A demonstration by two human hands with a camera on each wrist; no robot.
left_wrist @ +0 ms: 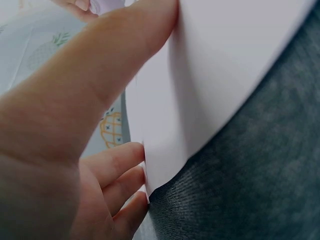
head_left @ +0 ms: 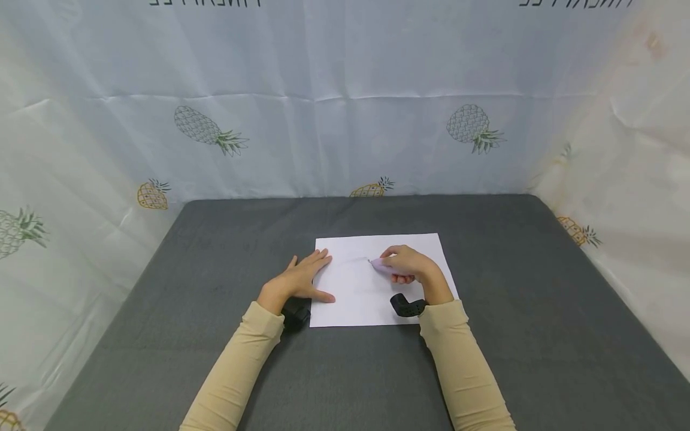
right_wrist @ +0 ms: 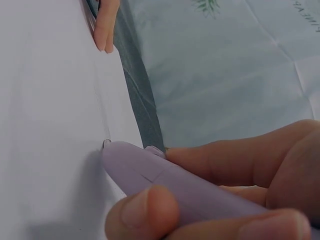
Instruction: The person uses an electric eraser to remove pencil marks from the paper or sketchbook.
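Note:
A white sheet of paper lies on the dark grey table. The left hand rests along its left edge, thumb and fingers spread; the left wrist view shows the thumb on the sheet and the other fingertips at its edge. In the right hand is a lilac handheld tool, pinched between thumb and fingers. Its body tapers to a small metallic-looking tip touching the paper, and a small button sits on one side. A faint straight line runs left from the tip. The tool's exact kind cannot be told.
The grey table extends around the sheet on every side. A pineapple-print curtain hangs behind the table and along both sides. Black wrist mounts sit by both wrists, the right one above the sheet's lower part.

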